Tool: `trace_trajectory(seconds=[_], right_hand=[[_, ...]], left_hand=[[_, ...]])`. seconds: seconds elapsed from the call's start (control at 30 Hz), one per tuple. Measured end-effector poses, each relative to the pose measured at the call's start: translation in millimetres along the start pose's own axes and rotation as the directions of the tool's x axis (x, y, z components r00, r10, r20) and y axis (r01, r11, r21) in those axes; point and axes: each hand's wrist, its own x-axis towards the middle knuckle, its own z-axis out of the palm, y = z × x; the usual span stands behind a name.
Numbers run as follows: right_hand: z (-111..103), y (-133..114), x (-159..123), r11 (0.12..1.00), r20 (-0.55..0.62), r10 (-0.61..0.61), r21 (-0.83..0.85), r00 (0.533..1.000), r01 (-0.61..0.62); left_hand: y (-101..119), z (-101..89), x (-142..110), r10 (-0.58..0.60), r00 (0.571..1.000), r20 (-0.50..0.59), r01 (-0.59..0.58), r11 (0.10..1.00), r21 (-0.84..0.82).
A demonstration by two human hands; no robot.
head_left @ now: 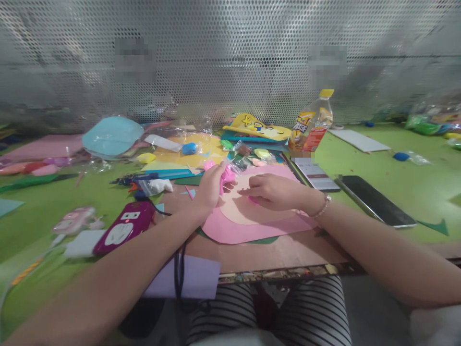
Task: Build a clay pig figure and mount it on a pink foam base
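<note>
My left hand [212, 185] is closed around a lump of bright pink modelling clay [227, 178] in a clear plastic wrapper. Beneath both hands lies a cream paper shape [236, 211] on a larger pink paper piece [230, 233], with dark green paper showing under its edge. My right hand [272, 191] rests low over the cream shape, its fingers mostly curled and one pointing left. A small pink bit [254, 200] shows under those fingers; whether they grip anything is hidden.
Behind the hands are small clay packets, a yellow paper cutout [255, 127] and a drink bottle [313, 125]. Two phones, one lit [315, 173] and one dark [374, 199], lie to the right. At left are a purple power bank [126, 226], a cable and a light blue shape [112, 136].
</note>
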Motion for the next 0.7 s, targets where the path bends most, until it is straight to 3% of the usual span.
trace_trajectory(seconds=[0.3, 0.47, 0.57, 0.7], right_hand=[[0.6, 2.8, -0.3, 0.999, 0.022, -0.011, 0.037, 1.0, 0.01], [-2.3, 5.0, -0.7, 0.985, -0.057, 0.107, 0.139, 0.993, -0.098], [-5.9, 5.5, -1.2, 0.976, -0.06, 0.145, 0.173, 0.988, -0.133], [-5.5, 5.1, -2.2, 0.982, 0.025, 0.122, 0.144, 0.992, -0.125]], left_hand=[[-1.6, 0.1, 1.7, -0.029, 1.0, -0.004, 0.029, 0.999, -0.026], [-2.4, -0.9, 3.0, -0.041, 0.999, 0.028, 0.042, 0.999, -0.021], [-2.9, 1.0, 0.6, -0.114, 0.991, 0.074, 0.117, 0.992, -0.046], [-2.2, 6.2, -5.5, -0.229, 0.96, 0.163, 0.246, 0.965, -0.092]])
